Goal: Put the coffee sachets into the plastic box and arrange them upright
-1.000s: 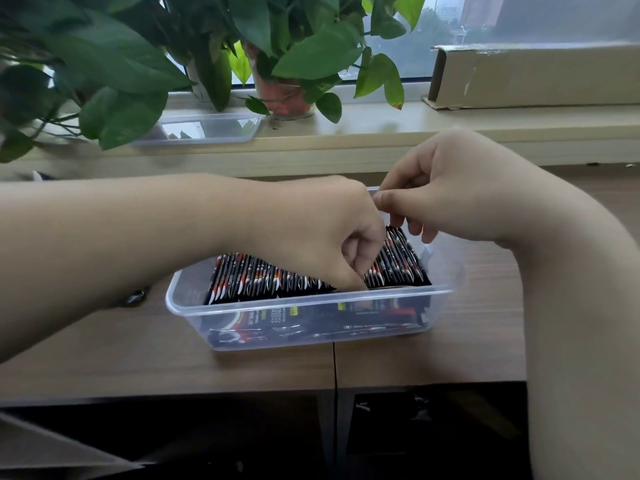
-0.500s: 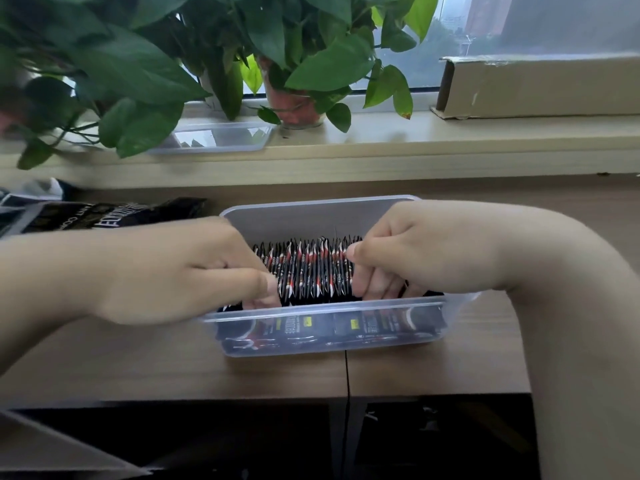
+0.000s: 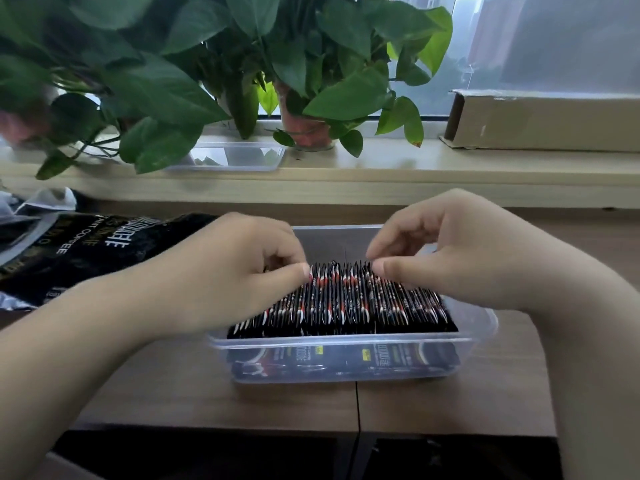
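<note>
Sachets (image 3: pixel 346 299) stand packed in the box (image 3: pixel 483 327) at your 12 o'clock, left hand (image 3: pixel 242 271) and right hand (image 3: pixel 467 258) both pinching their tops, so push gently inward from 9 and 3 o'clock until every one stands straight.

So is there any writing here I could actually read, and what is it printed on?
"ANT COFFEE": white letters on the black bag; the start of the line does not show.
Large stylised logo on the same bag: cannot be read.
Print on the coffee sachets, on their top edges and on the faces behind the plastic box wall: too small and blurred to read.
</note>
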`<action>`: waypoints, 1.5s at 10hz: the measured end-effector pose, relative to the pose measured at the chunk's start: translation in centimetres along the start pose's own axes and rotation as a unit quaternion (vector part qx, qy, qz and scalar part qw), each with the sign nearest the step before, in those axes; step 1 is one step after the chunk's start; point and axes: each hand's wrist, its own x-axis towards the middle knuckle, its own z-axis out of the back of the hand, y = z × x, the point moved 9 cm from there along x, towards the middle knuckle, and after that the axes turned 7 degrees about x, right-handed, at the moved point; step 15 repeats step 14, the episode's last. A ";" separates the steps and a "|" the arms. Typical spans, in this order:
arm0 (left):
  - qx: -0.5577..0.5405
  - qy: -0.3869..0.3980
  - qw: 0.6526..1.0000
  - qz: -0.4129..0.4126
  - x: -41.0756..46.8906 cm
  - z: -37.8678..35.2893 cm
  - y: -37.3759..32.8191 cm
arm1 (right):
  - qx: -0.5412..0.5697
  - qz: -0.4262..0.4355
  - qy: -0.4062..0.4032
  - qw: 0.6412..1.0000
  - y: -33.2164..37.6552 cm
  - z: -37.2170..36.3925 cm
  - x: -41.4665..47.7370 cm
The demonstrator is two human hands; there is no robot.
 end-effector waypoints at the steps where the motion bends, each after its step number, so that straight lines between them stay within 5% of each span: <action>1: 0.060 0.010 0.998 -0.015 1.2 -1.0 0.9 | -0.062 0.001 -0.006 0.998 -0.4 0.0 0.1; 4: 0.106 0.123 0.986 -0.033 1.1 -4.7 2.1 | -0.190 -0.025 0.065 0.979 -2.0 -2.7 0.7; 12: 0.092 0.038 0.994 -0.040 1.7 -4.1 2.6 | -0.267 0.001 0.062 0.962 -2.2 -3.6 1.0; 15: 0.022 0.014 0.999 -0.038 1.5 -3.1 1.7 | -0.155 -0.013 0.023 0.988 -1.7 -2.5 0.5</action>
